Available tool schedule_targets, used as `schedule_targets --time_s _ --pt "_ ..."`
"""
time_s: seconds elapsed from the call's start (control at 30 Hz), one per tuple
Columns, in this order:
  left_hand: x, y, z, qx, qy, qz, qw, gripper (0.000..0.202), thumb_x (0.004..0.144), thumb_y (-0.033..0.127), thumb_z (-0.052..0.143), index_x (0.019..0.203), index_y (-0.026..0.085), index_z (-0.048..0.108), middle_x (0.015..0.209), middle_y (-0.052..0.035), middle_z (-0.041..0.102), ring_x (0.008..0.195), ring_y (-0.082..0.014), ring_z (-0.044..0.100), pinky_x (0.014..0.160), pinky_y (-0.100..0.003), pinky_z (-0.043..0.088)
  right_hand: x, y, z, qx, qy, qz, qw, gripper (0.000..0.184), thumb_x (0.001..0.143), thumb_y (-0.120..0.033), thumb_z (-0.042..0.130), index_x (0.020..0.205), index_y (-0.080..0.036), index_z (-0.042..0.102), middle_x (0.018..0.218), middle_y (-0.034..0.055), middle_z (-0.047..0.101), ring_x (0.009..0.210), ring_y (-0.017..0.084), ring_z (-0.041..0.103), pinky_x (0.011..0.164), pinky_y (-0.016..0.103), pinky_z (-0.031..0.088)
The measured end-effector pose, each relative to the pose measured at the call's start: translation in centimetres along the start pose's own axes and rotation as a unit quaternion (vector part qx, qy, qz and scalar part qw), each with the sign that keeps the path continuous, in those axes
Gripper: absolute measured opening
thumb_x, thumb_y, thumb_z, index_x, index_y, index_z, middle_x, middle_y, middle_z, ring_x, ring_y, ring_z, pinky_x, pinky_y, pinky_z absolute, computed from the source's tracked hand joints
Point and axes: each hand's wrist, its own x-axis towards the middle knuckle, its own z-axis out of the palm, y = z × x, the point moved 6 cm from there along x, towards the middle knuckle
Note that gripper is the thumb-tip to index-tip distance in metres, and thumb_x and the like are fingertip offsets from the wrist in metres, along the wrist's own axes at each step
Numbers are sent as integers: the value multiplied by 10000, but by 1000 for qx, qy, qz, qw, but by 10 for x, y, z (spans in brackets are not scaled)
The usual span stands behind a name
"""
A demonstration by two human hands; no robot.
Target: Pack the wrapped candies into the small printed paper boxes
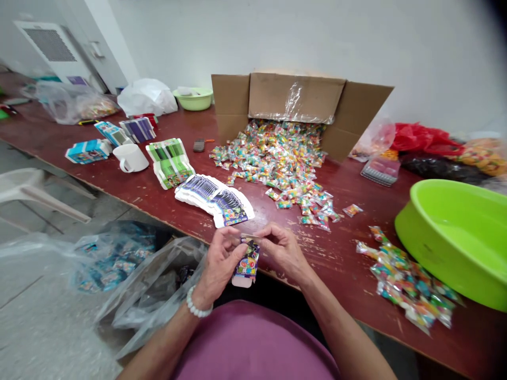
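Observation:
My left hand and my right hand both grip a small colourful paper box at the table's front edge, fingers pinched on its top flap. A stack of flat purple box blanks lies just beyond my hands. Several small wrapped candy packets spill from a tipped cardboard box across the red table. Another pile of candy packets lies to my right.
A lime green basin stands at the right. Green box blanks, a white mug, blue boxes and plastic bags sit at the left. Clear bags with packets lie on the floor, beside a white chair.

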Motion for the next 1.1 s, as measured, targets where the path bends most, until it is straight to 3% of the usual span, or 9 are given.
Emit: schedule_targets --time_s 0.07,0.2,0.3,0.4,0.5,0.77,0.87,0.97,1.1 --pt "-1 -5 3 -62 2 -45 997 528 805 373 749 1231 268 454 906 11 675 767 -149 662 680 -259 541 -1 0 -2 -10 23 -28 999 138 805 -354 735 798 -217 729 804 23 704 743 178 629 704 302 493" --pt "-10 -22 23 -129 -97 -195 967 507 879 592 567 1200 201 532 845 -46 688 580 -174 669 529 -289 535 -4 -6 1 -85 -18 -59 994 156 863 -375 683 864 -230 741 866 45 714 816 204 646 711 317 506" --pt "-12 -30 24 -142 -77 -241 957 603 877 685 474 1213 190 550 749 -47 685 459 -167 626 436 -274 495 -6 -10 7 -93 -69 -29 993 228 884 -423 652 853 -206 718 925 63 732 773 188 659 668 306 516" --pt "-8 -31 22 -102 -58 -222 968 679 866 733 427 1268 198 544 703 -38 683 430 -156 608 405 -246 467 -5 -4 11 10 -85 60 994 276 842 -456 692 807 -187 640 873 43 731 561 124 622 533 262 499" --pt "-5 -31 19 -45 -57 -196 978 763 841 788 379 1223 162 591 667 -43 673 416 -143 590 389 -227 446 -3 5 16 48 -96 123 987 273 782 -418 757 859 -183 640 781 17 719 492 117 621 458 229 469" --pt "-2 -30 15 20 -99 -137 985 768 894 748 303 1255 141 607 664 -60 681 422 -136 580 395 -217 435 -3 7 19 117 -75 149 979 272 714 -401 803 773 -175 665 645 17 715 441 145 622 421 243 476" --pt "-2 -27 12 51 -91 -128 986 758 898 736 324 1215 121 634 657 -67 677 429 -133 581 399 -210 429 -5 4 19 93 -69 130 985 271 729 -419 797 773 -179 681 642 13 713 449 138 613 427 239 471" --pt "-4 -23 12 79 -82 -125 986 774 879 753 342 1191 114 647 624 -59 660 418 -130 571 380 -196 409 -9 -1 22 66 -114 81 988 247 805 -433 734 799 -190 690 786 29 742 523 140 633 485 259 506" --pt "-3 -23 15 67 -74 -129 987 762 868 757 365 1207 130 635 617 -40 642 400 -129 556 362 -201 419 -11 -9 19 -76 -98 -56 991 175 898 -347 630 823 -203 694 996 55 744 787 173 679 730 304 545"
